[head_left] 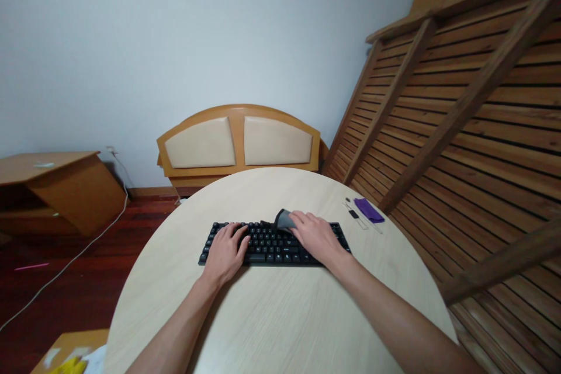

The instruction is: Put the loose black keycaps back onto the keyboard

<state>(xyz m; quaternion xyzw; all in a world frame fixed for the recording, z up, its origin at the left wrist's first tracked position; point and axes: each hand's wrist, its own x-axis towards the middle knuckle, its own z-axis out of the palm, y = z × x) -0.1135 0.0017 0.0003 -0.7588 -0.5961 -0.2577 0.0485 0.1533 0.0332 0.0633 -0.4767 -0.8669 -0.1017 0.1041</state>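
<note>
A black keyboard (272,242) lies across the middle of a round pale wooden table (272,315). My left hand (225,251) rests flat on the keyboard's left end, fingers stretched over the keys. My right hand (315,236) lies on the keyboard's right half and presses a grey cloth (284,219) against the keys near the top row, fingers closed over it.
A purple cloth (369,210) and a few small tools (355,214) lie at the table's right edge. A slatted wooden bed frame (460,128) leans on the right. A padded headboard (239,143) stands against the wall behind. A low wooden cabinet (56,187) and a white cable (65,263) are on the left.
</note>
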